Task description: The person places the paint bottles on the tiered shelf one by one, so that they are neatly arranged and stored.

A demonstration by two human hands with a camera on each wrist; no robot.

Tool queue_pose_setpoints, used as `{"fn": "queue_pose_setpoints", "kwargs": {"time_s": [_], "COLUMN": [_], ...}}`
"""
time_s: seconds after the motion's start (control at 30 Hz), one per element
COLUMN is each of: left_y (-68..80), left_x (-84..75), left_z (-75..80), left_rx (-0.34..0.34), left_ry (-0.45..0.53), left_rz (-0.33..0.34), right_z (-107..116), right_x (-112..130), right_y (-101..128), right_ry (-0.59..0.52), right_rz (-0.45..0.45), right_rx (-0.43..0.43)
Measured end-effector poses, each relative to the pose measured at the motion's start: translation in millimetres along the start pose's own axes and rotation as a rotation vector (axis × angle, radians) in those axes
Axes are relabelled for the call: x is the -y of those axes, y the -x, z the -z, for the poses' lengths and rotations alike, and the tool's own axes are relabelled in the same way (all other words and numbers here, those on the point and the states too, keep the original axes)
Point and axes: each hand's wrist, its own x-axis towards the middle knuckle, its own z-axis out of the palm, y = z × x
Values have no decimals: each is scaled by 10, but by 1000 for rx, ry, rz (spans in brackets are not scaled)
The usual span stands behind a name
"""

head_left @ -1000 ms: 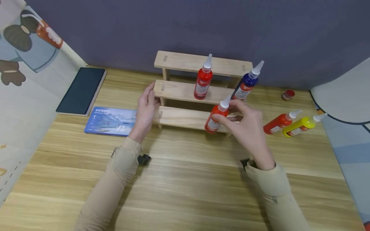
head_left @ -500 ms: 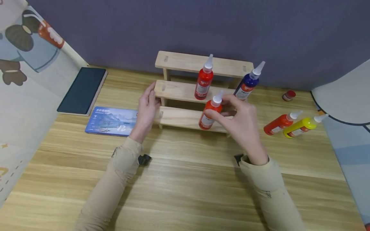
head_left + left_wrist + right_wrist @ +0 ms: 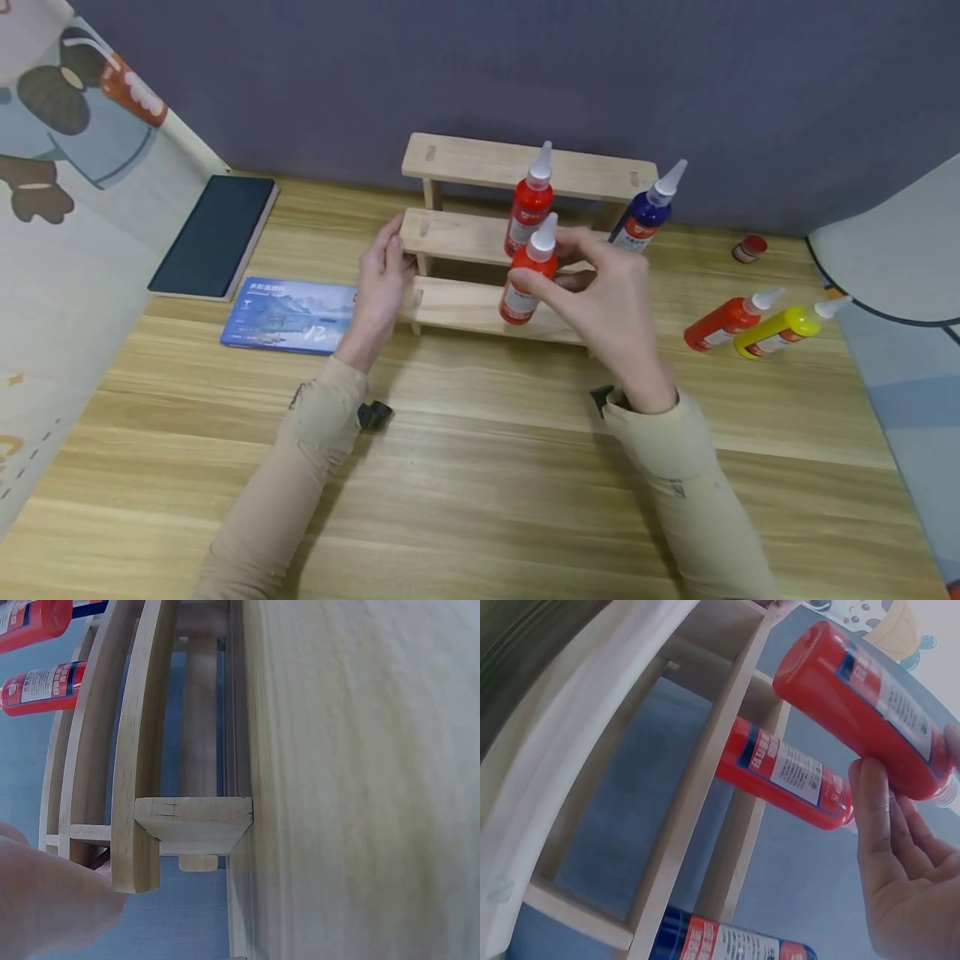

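My right hand pinches a red paint bottle with a white pointed nozzle, thumb on one side and fingers on the other. In the right wrist view this bottle is off the shelves, its base over the stand. My left hand holds the left end of a three-step wooden stand, by its middle step; its fingertips are hidden behind the wood. Another red bottle stands on the middle step, partly covered by the held one. To its right is a dark blue bottle, its lower part behind my right hand.
A red bottle and a yellow bottle stand to the right on the wooden table, with a small red-lidded jar behind. At left lie a blue flat box and a dark notebook.
My right hand has carried the red bottle leftward and slightly toward the back, from the lowest step's right part to in front of the standing red bottle. My left hand stays put.
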Motion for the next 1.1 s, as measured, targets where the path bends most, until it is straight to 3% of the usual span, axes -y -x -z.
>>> {"fn": "queue_pose_setpoints", "kwargs": {"time_s": [0.3, 0.53, 0.83, 1.1], "left_y": [5, -3, -7, -18], "left_x": [7, 20, 14, 18], "left_z": [10, 17, 16, 12], "left_rx": [0, 4, -1, -4], "left_ry": [-4, -6, -4, -10], "left_rz": [11, 9, 3, 17], "right_z": [-113, -192, -311, -376], "right_x": [19, 27, 41, 35], "right_y": [-89, -142, -230, -294], "right_ry": [63, 30, 16, 105], "right_rz": [44, 86, 54, 92], "right_rx": [13, -10, -17, -40]}}
